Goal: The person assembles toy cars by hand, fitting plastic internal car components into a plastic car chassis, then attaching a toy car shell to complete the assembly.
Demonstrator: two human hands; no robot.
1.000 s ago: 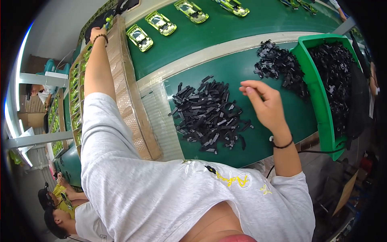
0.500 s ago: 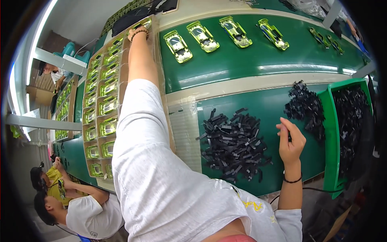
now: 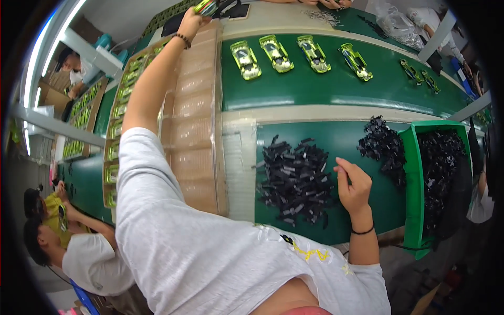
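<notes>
At the far end of the divided tray point(image 3: 194, 142), my left hand point(image 3: 192, 24) is raised with its fingers closed on a yellow-green toy car point(image 3: 206, 7). The arm stretches across the tray, hiding part of it. Several similar toy cars point(image 3: 122, 111) sit in the tray's left side. My right hand point(image 3: 355, 186) hovers just right of a pile of black plastic pieces point(image 3: 296, 181). Its thumb and fingers are curled together; whether anything small is between them cannot be seen.
Toy car bodies point(image 3: 276, 54) stand in a row on the green conveyor belt point(image 3: 294, 100). A green bin point(image 3: 415, 184) of black parts stands at the right, beside a smaller heap of black parts point(image 3: 383, 144). Two co-workers point(image 3: 89, 262) sit at the left.
My left hand, earlier down at the tray's far end, is now higher and slightly right, with a toy car visible in it. My right hand stays by the black pile, and the view has shifted.
</notes>
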